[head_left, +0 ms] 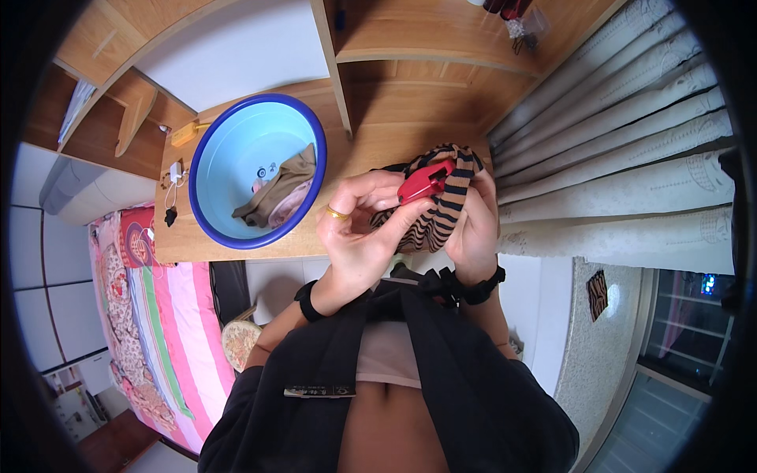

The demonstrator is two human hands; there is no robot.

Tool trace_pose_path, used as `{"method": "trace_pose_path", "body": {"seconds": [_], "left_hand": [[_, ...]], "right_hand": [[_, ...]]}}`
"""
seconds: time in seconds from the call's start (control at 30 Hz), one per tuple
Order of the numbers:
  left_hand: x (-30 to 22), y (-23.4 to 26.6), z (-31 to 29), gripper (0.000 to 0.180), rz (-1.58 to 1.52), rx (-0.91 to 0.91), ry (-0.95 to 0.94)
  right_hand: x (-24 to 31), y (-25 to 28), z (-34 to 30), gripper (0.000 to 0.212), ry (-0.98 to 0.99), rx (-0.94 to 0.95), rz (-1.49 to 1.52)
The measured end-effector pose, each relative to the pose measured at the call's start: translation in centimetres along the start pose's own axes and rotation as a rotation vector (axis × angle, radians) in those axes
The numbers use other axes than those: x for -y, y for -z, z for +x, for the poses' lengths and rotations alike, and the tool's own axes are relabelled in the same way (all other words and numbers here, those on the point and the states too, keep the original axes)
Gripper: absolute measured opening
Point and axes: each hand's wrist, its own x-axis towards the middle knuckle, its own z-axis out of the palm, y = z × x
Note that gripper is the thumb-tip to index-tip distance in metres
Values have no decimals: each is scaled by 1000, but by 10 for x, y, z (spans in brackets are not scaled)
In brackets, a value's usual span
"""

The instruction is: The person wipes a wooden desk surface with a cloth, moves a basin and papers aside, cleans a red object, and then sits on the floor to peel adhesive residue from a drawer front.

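Note:
My left hand (355, 240) is closed on a small glossy red object (423, 184) with dark parts. Its exact kind I cannot make out. Thumb and fingers pinch it from the left, against a tan-and-black striped knit cloth (430, 230). From the other side, my right hand (473, 229) grips that cloth, its fingers partly hidden behind the folds. Both hands are raised close together over the front edge of the wooden desk (355, 150). Which piece of clothing the cloth is does not show.
Left of my hands, a light blue basin (194, 177) with a dark blue rim holds a brown garment (276, 191) and a pale pink one (293, 206). A white charger (175, 169) with a cable lies beside it. Grey curtains (615, 213) hang at right; a striped bed (185, 315) stands at left.

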Motion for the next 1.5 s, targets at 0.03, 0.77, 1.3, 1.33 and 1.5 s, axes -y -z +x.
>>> {"method": "trace_pose_path", "body": {"seconds": [0.03,0.77,1.3,1.33,1.5], "left_hand": [[0,0,-1,34,5,-6,23],[5,10,-2,26,288,20,-210],[-5,7,3,31,60,25,-67],[-4,10,5,31,171,67,-159],[-1,19,5,25,412,60,-451]], "right_hand": [[0,-1,-1,28,2,9,19],[-14,-12,-13,28,-169,-203,142],[-16,-2,-9,25,-11,-139,71],[-16,-2,-9,26,7,-128,55],[-15,-1,-9,35,99,23,-37]]}}
